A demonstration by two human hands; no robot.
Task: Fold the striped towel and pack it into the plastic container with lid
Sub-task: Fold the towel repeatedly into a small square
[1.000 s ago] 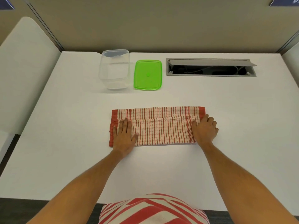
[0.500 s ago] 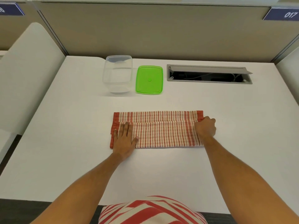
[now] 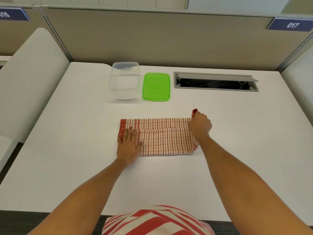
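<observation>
The red-and-white striped towel (image 3: 162, 138) lies folded into a long band on the white table (image 3: 169, 180). My left hand (image 3: 129, 146) presses flat on its left end, fingers spread. My right hand (image 3: 200, 125) grips the towel's right end, which is lifted off the table and curls toward the left. Behind the towel stands the clear plastic container (image 3: 125, 80), open and with nothing in it. Its green lid (image 3: 156, 86) lies flat just to its right.
A grey cable hatch (image 3: 216, 81) is open in the table at the back right. Beige partition walls (image 3: 152, 38) close off the back, and white side panels (image 3: 25, 78) flank the desk.
My right hand went from lying flat on the towel's right end to gripping it and lifting it up and leftward. The left hand stayed pressed in place. The camera tilted up.
</observation>
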